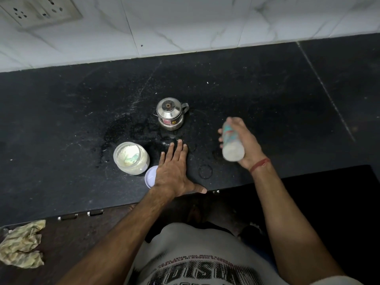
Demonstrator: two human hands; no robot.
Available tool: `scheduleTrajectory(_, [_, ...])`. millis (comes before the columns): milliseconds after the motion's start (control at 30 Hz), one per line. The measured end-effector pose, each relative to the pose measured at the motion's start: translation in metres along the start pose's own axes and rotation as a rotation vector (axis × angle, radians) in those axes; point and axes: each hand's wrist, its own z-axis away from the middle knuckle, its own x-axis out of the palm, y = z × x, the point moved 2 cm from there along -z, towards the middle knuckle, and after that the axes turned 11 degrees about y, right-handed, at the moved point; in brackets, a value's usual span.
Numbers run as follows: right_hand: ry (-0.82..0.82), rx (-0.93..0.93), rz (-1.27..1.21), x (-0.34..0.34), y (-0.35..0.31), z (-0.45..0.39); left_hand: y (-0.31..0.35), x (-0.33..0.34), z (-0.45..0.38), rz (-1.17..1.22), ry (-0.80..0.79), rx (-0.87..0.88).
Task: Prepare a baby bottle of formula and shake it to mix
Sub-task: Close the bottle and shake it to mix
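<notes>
Head view: black stone counter (61, 112) under marbled tiles (185, 23); left hand (174, 171) flat, fingers spread; right hand (244, 140) gripping bottle (232, 145).

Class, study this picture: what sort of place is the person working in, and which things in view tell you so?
Most likely a home kitchen. A dark stone countertop runs below a white marble-look tiled wall with a socket panel, and a small steel pot and an open jar of powder stand on it.
</notes>
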Motion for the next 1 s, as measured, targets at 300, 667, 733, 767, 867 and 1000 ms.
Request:
scheduleTrajectory(300, [-0.076, -0.043, 0.249, 0.005, -0.008, -0.002, 0.000, 0.000, 0.000, 0.010, 0.001, 0.000])
scheduleTrajectory(667, [0.019, -0.097, 0.107, 0.005, -0.007, -0.001, 0.000, -0.001, 0.000, 0.010, 0.004, 0.003])
scheduleTrajectory(733, [-0.105, -0.032, 0.262, 0.007, 0.000, 0.002, 0.001, -0.001, 0.001, 0.004, -0.006, 0.010])
scheduleTrajectory(767, [-0.141, -0.015, 0.314, 0.007, 0.005, 0.003, 0.001, -0.001, 0.001, 0.001, -0.009, 0.015])
scheduleTrajectory(867, [0.072, -0.086, 0.084, -0.004, 0.007, -0.003, 0.000, -0.002, 0.001, 0.012, -0.001, 0.003])
scheduleTrajectory(1000, [-0.073, -0.046, 0.295, -0.007, 0.005, 0.001, 0.001, -0.002, 0.002, 0.013, -0.003, 0.007])
